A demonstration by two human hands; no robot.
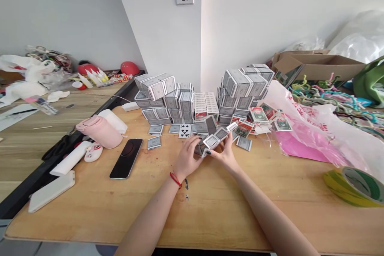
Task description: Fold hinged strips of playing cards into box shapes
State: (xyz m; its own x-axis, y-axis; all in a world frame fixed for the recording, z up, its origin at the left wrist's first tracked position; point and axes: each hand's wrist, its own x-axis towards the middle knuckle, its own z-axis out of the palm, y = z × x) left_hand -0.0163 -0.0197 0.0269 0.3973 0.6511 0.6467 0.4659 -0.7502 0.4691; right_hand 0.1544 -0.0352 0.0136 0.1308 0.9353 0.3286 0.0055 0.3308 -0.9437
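One folded-card piece [211,141] slanting away to the right

We are holding the piece near the middle of the surface [210,216], and we are not managing to tell whether its underside is touching the wood. Our left hand [187,156] is curling narrowly around its near-left end, fingers bending over the top. Our right hand [224,154] is gripping from the other side, thumb pressing at the near edge, fingers reaching toward the far-right end. Neither hand is spreading wide; both are holding this one piece.

Its long axis is running obliquely, from the left fingers out toward the right fingertips, so neither hand is clearly lying nearer: each is taking one end. A dark flap [211,125] is rising just behind, and we are not able to say whether it is belonging to the piece. Straight beyond, a row of red-and-white blocks [207,102] is standing between the left stack [156,88] and the right stack [237,84]. One loose folded card [244,144] is resting just beside our right hand.
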